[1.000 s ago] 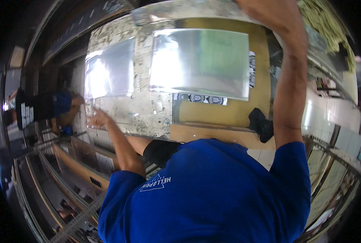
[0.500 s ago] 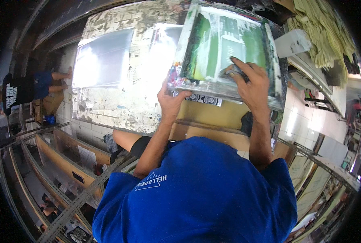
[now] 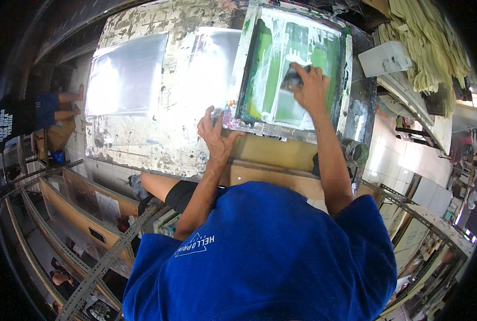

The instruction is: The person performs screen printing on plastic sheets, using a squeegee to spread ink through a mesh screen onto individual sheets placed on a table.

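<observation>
A screen-printing frame [image 3: 233, 109] with green mesh lies at the right part of the worktable. White smears streak its mesh, mostly along the far side and the left. My right hand [image 3: 312, 91] presses a dark, bunched rag [image 3: 292, 80] against the middle of the mesh, fingers curled round it. At the frame's near left corner is my left hand [image 3: 215, 138], with the thumb along the near edge and the fingers on the left side, gripping the corner. Only a sliver of a black-and-white printed sheet shows beneath the near edge.
Left of the frame, clear plastic sheets [image 3: 126, 75] lie on the paint-stained tabletop [image 3: 110, 139]. A white container [image 3: 385, 59] and hanging yellowish cloths [image 3: 423, 37] are at the right. A metal can [image 3: 355, 152] stands by my right forearm. Another person's legs [image 3: 70, 104] show at the far left.
My right hand has slid the rag away from me and slightly left across the mesh. Fingers of my left hand now show beside the corner. The printed sheet under the near edge is more hidden.
</observation>
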`<state>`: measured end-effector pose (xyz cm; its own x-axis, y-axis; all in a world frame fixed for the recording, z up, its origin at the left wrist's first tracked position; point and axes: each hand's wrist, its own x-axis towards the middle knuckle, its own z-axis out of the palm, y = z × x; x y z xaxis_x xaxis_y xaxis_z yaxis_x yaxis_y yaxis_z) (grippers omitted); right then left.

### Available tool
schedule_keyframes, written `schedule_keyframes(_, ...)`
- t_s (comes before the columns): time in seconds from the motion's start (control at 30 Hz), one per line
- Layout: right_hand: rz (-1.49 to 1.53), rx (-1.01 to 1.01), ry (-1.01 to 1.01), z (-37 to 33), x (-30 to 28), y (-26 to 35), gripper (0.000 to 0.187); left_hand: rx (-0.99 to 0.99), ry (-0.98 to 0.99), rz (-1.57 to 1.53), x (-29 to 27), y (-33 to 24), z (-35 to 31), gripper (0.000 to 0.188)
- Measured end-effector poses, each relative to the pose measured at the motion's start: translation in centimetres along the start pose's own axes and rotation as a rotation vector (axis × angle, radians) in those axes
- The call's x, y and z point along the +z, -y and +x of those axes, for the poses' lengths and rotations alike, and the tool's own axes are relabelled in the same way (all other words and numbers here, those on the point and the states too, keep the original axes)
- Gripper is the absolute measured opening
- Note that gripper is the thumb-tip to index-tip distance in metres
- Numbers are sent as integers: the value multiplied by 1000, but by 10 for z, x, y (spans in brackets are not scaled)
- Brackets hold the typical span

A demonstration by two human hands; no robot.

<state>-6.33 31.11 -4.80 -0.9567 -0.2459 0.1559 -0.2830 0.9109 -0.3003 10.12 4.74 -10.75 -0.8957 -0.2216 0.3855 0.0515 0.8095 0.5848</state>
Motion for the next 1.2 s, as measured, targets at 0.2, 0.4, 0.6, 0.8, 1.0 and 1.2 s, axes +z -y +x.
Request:
schedule_keyframes(0.2,9,-42,-97,86,2,-36,60,0,-1,-30,-3,-2,-1,80)
schedule_keyframes(0.4,-50,-110,-148,87,-6,-39,41,-25,38,-57,-6,-6,0,79)
schedule_keyframes(0.6,-34,-158,-120,-12,-38,17,31,-140,30,-206,-11,-17,0,74)
schedule_keyframes(0.8,122,-226,-238,-67,-117,70,36,-143,-164,-291,-38,-57,39,64)
schedule_keyframes(1.0,-20,-319,-490,-8,-187,73,46,-146,-345,-740,-59,-110,117,51)
schedule_keyframes(1.2,58,-331,-389,77,-252,77,45,-145,-64,-289,-33,-66,114,40)
